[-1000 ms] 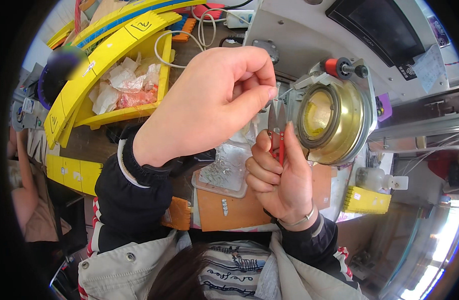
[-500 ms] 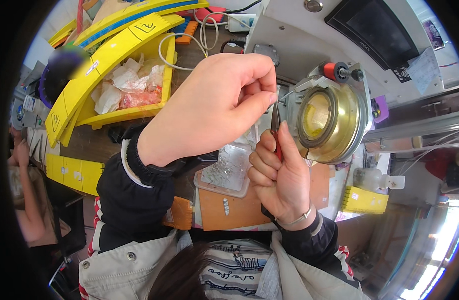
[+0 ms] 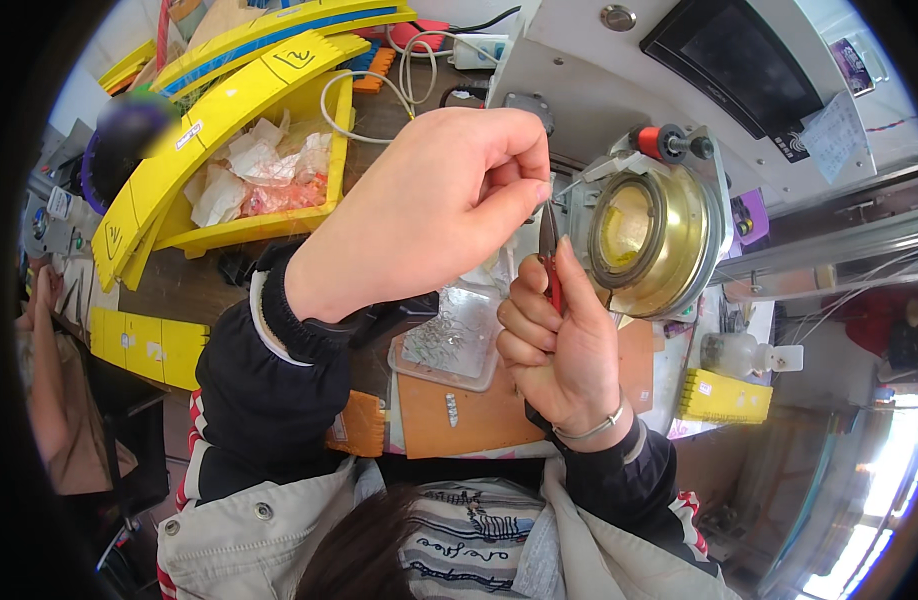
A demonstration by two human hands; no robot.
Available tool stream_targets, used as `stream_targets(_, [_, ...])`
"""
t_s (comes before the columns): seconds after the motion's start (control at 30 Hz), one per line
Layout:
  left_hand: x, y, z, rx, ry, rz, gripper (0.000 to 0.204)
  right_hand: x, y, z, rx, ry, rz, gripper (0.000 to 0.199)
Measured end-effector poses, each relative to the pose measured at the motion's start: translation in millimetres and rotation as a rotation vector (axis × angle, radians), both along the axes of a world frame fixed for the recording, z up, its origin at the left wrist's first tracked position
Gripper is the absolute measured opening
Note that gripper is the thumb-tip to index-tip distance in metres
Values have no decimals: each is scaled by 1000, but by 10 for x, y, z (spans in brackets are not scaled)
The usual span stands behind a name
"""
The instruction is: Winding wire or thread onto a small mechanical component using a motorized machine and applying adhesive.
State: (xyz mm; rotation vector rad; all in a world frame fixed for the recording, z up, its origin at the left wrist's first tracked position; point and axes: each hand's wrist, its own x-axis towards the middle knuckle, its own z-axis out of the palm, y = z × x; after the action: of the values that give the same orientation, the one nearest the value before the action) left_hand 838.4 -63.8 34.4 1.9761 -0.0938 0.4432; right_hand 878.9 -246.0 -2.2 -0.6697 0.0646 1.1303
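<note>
My left hand (image 3: 419,205) is raised in front of the machine, thumb and forefinger pinched together; whatever is between the tips is too small to make out. Just below those fingertips rise the dark jaws of red-handled pliers (image 3: 549,240). Wrapped round their handles is my right hand (image 3: 569,345), its thumb pointing up along the tool. Below the hands, a clear plastic tray (image 3: 469,380) holds many thin metal bits (image 3: 434,340). A short row of small silvery pieces (image 3: 452,410) lies on an orange-brown board (image 3: 499,425).
A white machine with a dark screen (image 3: 734,65) and a round brass-coloured drum (image 3: 669,240) stands at the right. To the left are a yellow bin (image 3: 341,150) of crumpled paper and curved yellow strips (image 3: 219,130). A bottle (image 3: 734,352) sits at right. Another person's arm (image 3: 49,380) shows far left.
Both hands keep nearly the same pose, pinch and pliers grip alike. The surroundings have shifted slightly in the picture.
</note>
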Motion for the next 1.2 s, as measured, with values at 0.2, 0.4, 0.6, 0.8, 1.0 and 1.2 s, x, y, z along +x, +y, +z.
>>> stream_targets(0.2, [-88, 52, 118, -75, 22, -18, 8, 10, -12, -29, 49, 75, 4, 37])
stream_targets(0.4, [-170, 85, 229, -218, -126, 18, 8, -28, -48, 16, 6, 61, 4, 43])
stream_targets(0.6, [-333, -32, 341, -438, -410, 51, 10, -272, -868, -76, -373, -548, 78, 52])
stream_targets(0.8, [-691, 79, 493, -263, -650, 180, 15, -180, -1504, -41, -696, -851, -136, 40])
stream_targets(1.0, [-1039, 667, 57, -45, -248, 607, 9, -68, -2021, -288, -1219, -1375, -236, 29])
stream_targets(1.2, [-1290, 1137, -353, 1172, -54, 800, 27, 109, -2036, -444, -1334, -1799, -234, 33])
